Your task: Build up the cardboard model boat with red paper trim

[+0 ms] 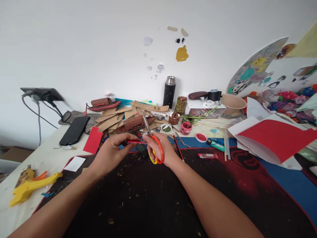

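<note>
My right hand (165, 151) grips orange-and-yellow-handled scissors (156, 150), fingers through the loops, blades pointing up and away. My left hand (114, 149) pinches a thin red strip (135, 141) that reaches across to the scissors and my right fingertips. Both hands hover over the far edge of a black and red desk mat (153, 195). Just behind them lies a pile of brown cardboard pieces (123, 119) with a brown model boat (135, 124).
A yellow glue gun (29, 187) lies at the left, a black phone (74, 130) and red card (93, 140) behind it. Paint pots (185, 128), a black flask (169, 91), a bowl (232, 103) and red paper sheets (274, 138) crowd the right. A wall socket with cables (42, 96) is at far left.
</note>
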A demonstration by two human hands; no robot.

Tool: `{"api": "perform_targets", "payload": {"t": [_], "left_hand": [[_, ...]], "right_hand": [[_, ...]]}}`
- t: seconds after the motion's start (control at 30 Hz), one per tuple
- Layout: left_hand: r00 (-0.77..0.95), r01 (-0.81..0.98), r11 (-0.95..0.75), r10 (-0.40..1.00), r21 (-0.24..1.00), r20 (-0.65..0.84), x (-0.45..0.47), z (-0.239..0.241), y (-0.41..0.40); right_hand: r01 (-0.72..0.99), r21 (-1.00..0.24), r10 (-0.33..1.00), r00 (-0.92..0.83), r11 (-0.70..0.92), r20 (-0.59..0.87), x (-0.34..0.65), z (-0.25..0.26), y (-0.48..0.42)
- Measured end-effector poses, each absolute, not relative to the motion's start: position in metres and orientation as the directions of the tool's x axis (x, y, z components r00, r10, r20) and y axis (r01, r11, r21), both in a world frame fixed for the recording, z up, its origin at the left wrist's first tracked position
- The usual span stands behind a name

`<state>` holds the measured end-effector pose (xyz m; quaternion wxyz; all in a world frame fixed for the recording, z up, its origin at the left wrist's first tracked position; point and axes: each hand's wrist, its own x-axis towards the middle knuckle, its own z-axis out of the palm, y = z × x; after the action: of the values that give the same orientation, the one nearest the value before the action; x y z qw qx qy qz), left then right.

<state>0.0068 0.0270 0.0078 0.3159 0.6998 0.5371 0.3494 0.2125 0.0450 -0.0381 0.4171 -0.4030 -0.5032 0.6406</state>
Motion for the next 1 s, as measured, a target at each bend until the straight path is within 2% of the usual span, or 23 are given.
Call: {"api": "perform_targets", "payload": {"t": [0.13,0.27,0.43,0.63,0.77,1.0], "left_hand": [[0.158,0.479,-0.204,0.977,0.854,0.144,0.011,0.009,0.032],[0.118,0.425,-0.179,0.983,0.888,0.141,0.015,0.008,0.035],[0.11,0.329,-0.181,0.982,0.927,0.153,0.024,0.005,0.036],[0.063,0.158,-0.063,0.997,0.985,0.053,0.023,0.002,0.037],[0.105,0.285,-0.091,0.992,0.954,0.063,0.021,0.003,0.039],[0.078,0.435,-0.109,0.994,0.894,0.083,0.015,0.01,0.044]], "right_hand": [[-0.179,-0.966,0.896,-0.435,-0.187,-0.093,0.216,-0.031,0.041],[-0.159,-0.959,0.847,-0.517,-0.236,-0.123,0.218,-0.027,0.037],[-0.197,-0.949,0.862,-0.492,-0.247,-0.122,0.216,-0.028,0.038],[-0.278,-0.936,0.922,-0.373,-0.217,-0.103,0.218,-0.03,0.044],[-0.28,-0.945,0.944,-0.321,-0.167,-0.072,0.218,-0.034,0.047],[-0.271,-0.947,0.93,-0.362,-0.175,-0.068,0.217,-0.036,0.048]]}}
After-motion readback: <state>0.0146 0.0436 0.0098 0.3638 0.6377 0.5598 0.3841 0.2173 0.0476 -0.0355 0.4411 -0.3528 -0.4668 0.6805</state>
